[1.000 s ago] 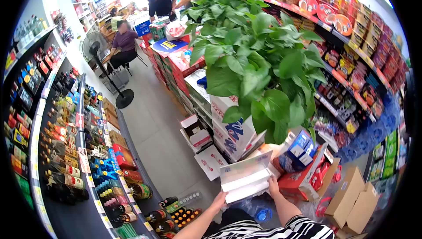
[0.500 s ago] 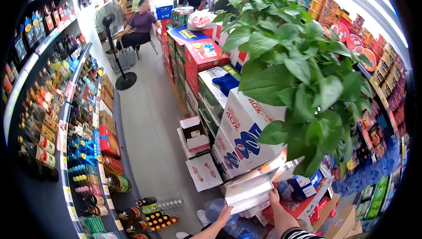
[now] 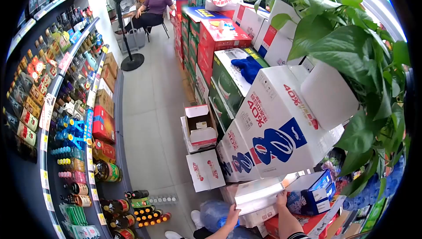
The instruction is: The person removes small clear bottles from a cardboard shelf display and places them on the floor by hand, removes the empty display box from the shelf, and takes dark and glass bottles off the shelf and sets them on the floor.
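A white carton (image 3: 256, 198) with a crease across its pale top lies between my two hands. My left hand (image 3: 233, 216) is closed on its near left edge, and my right hand (image 3: 281, 198) grips the right edge. Printed white packages (image 3: 260, 215) sit just under and in front of it. To the right of my right hand is an open blue box (image 3: 313, 193), resting above a red box (image 3: 281, 226). A large clear plastic water bottle (image 3: 215, 215) stands beside my left hand.
Tall white cartons (image 3: 272, 124) are stacked ahead, with leafy plant stems (image 3: 351, 41) hanging at the right. Bottle shelves (image 3: 66, 107) line the left of the aisle. A standing fan (image 3: 132, 61) and a seated person (image 3: 157, 6) are farther back. Small bottles (image 3: 149, 216) stand on the floor.
The camera view has shifted, so the plant now sits farther right and more of the carton stack shows. Both hands keep hold of the white carton.
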A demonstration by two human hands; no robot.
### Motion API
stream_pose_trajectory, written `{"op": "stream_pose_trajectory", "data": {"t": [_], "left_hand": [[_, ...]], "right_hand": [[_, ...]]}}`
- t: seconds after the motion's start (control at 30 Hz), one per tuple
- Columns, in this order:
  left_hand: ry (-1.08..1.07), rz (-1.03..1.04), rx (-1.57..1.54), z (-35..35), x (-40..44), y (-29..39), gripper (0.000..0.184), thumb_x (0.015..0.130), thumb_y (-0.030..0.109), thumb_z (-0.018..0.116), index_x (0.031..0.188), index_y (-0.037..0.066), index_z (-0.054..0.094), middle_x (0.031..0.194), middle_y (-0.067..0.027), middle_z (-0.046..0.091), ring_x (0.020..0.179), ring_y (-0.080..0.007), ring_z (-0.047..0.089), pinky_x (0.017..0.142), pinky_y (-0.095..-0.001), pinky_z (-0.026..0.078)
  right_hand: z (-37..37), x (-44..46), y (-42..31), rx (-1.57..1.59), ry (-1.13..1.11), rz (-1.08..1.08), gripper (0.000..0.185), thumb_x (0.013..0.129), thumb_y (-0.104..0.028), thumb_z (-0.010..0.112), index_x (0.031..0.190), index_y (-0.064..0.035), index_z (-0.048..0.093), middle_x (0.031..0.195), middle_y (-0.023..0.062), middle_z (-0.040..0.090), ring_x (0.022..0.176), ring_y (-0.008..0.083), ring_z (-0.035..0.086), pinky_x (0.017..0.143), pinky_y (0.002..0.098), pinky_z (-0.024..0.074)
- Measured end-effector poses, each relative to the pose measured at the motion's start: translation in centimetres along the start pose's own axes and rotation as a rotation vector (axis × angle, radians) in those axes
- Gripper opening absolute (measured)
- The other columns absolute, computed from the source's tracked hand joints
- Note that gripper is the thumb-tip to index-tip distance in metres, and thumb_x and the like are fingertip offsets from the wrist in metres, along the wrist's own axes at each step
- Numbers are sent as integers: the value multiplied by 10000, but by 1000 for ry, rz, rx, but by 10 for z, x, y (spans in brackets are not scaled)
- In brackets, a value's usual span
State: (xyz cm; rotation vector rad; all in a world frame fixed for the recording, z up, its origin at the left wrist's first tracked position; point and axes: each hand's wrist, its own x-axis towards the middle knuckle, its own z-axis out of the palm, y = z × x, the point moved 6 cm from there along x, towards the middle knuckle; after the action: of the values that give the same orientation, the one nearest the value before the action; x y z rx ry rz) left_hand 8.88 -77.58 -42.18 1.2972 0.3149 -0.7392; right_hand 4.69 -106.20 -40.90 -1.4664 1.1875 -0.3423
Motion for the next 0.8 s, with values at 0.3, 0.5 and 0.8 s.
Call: {"op": "stream_pose_trajectory", "data": {"t": [0.3,0.5,0.8], "left_hand": [[-105,33,-283,13,34,-32,641,795,167,509,1353,-37,270,1331,-162,386,1228,-243,367,1011,-301,280],[-86,57,-78,20,59,-65,685,793,215,533,1359,-28,235,1321,-172,398,1228,-256,374,1009,-310,287],[-22,25,366,-57,14,-18,415,821,265,508,1136,-5,525,1064,-156,574,999,-227,541,840,-320,424]], "right_hand": [[16,-11,-33,71,19,10,570,806,-45,393,1364,-13,283,1293,151,424,1120,245,453,930,309,376],[-2,-7,1,-139,94,-123,630,774,-44,432,1376,2,254,1335,183,394,1191,295,420,991,321,326],[-37,-143,26,-652,80,-353,363,766,-114,552,1076,60,481,1013,235,541,981,355,528,851,396,418]]}}
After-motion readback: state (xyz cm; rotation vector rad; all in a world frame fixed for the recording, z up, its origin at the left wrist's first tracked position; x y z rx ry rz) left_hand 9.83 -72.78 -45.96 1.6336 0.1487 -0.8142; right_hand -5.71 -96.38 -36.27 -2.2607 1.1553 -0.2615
